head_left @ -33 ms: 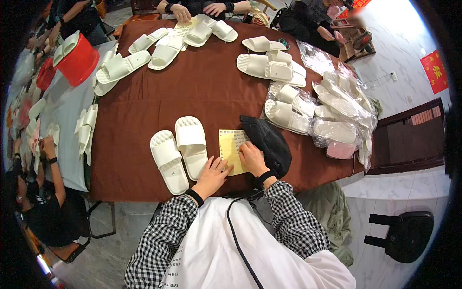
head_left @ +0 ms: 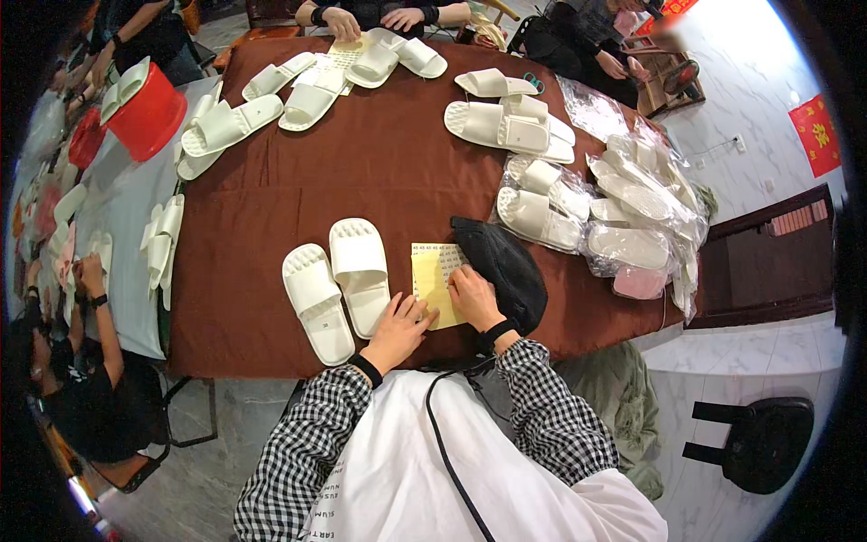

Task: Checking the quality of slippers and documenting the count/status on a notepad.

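A yellow sheet of small printed stickers (head_left: 428,271) lies on the brown cloth in front of me. My left hand (head_left: 396,332) rests with its fingers stretched out on the sheet's lower left edge, steadying it. On the sheet's right side my right hand (head_left: 476,300) has its thumb and fingers bent together at the stickers; whether a single sticker is between the fingertips is too small to tell. Left of my hands, a left slipper (head_left: 318,298) and a right slipper (head_left: 358,275), both white, lie side by side. A black cap-like cloth item (head_left: 504,271) touches the sheet's right edge.
White slippers in clear plastic bags (head_left: 632,194) are heaped at the table's right end. Unbagged slippers (head_left: 497,125) lie farther back. Across the table a co-worker's hands (head_left: 343,23) are at another sticker sheet. A red bucket (head_left: 149,113) stands on the left table. A black cable crosses my lap.
My hands, the sticker sheet and the slippers stay in place. At the upper right, another person's hand has shifted slightly.
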The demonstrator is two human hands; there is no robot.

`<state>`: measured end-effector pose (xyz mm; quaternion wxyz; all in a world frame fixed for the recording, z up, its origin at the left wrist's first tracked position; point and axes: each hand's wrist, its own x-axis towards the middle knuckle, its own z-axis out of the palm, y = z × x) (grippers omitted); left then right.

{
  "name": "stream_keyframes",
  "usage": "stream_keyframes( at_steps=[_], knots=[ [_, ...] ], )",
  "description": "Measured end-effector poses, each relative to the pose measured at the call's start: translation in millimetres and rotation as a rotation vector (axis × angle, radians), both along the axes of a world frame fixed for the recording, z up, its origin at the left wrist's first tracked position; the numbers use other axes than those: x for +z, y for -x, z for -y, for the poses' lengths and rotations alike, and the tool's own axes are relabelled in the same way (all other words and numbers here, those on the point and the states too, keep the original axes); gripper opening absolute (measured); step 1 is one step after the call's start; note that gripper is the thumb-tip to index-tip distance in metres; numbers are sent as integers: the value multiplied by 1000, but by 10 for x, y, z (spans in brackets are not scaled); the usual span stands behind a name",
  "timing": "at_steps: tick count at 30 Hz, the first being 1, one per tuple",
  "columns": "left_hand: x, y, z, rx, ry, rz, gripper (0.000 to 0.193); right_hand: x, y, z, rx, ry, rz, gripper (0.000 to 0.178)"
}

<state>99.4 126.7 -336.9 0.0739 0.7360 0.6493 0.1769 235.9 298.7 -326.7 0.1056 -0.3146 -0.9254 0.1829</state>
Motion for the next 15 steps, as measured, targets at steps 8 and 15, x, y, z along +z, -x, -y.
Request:
stream_keyframes(
  at_steps=[8, 15],
  knots=[
    [-4, 8, -15, 6, 36, -34, 63, 205, 74, 51, 45, -1, 73, 11],
    [229, 297, 360, 77, -146, 281, 45, 653, 479, 407, 278, 385, -170, 13]
  ],
)
